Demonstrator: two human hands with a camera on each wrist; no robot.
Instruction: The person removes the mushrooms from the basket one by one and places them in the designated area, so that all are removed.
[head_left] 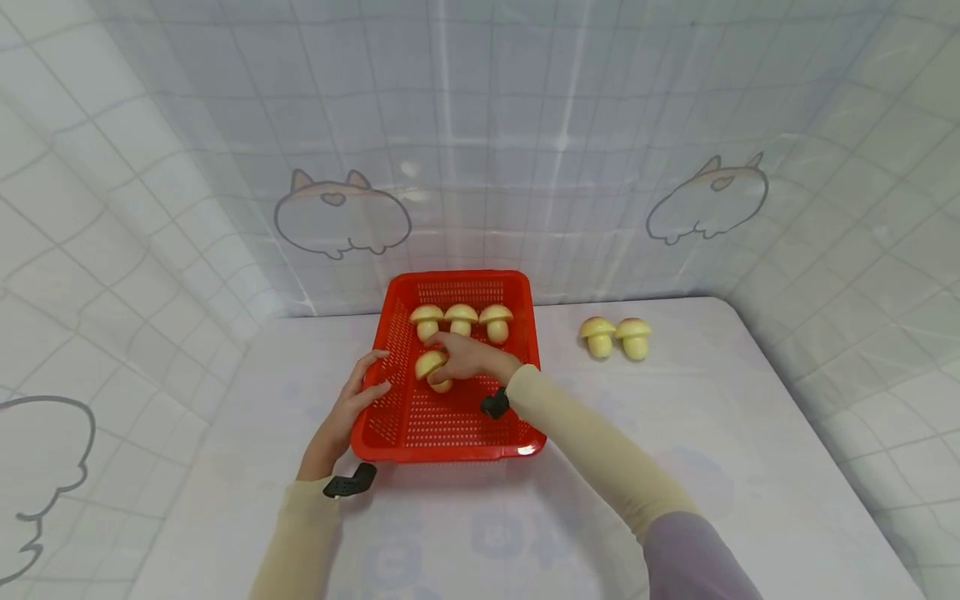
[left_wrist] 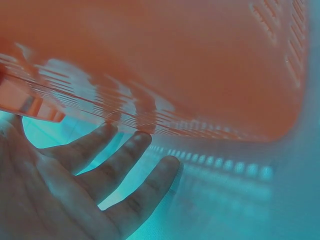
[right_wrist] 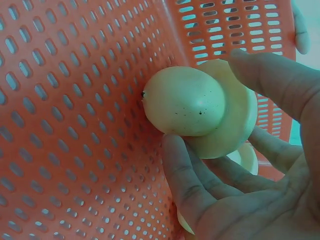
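Note:
A red perforated plastic basket (head_left: 450, 454) stands on the white table. Inside it, my right hand (head_left: 463, 357) holds a pale yellow model mushroom (head_left: 430, 364) near the basket's left side. The right wrist view shows the mushroom's rounded stem (right_wrist: 185, 102) facing the camera, with my thumb at one side of the cap and my fingers at the other. Three similar mushrooms (head_left: 461, 315) stand in a row along the basket's far end. Against the basket's left outer wall (left_wrist: 175, 65) rests my left hand (head_left: 348, 408), its fingers spread and fairly straight.
On the table (head_left: 697, 417), right of the basket, two more mushrooms (head_left: 597, 329) lie side by side. A tiled-pattern sheet (head_left: 487, 150) with cartoon outlines rises behind the table and along both sides.

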